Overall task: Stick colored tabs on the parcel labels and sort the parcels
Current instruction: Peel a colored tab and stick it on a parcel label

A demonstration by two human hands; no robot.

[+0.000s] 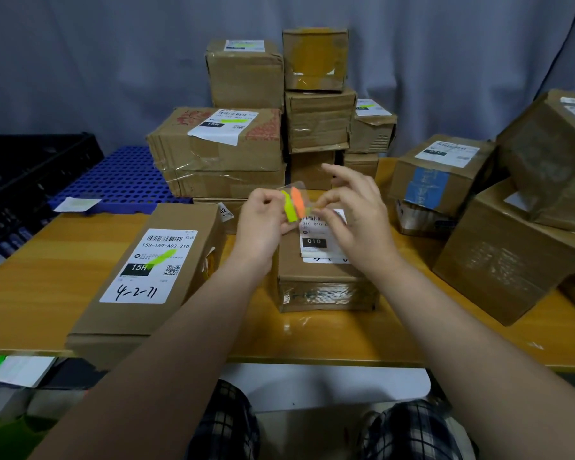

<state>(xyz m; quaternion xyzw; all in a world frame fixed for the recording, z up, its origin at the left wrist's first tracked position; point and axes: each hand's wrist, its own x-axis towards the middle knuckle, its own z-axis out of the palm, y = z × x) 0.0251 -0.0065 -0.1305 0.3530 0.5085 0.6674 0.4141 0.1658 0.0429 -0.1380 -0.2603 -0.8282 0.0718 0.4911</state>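
The left grip (pixel 263 220) is pinching a clear sheet of tabs (pixel 293 207), yellow-green and orange, and holding it just above the 010 parcel (pixel 316 287), which is sitting on the surface (pixel 362 336). The right grip (pixel 356 220) is pinching the sheet's right edge. A green-tabbed parcel (pixel 140 277) is lying to the left.
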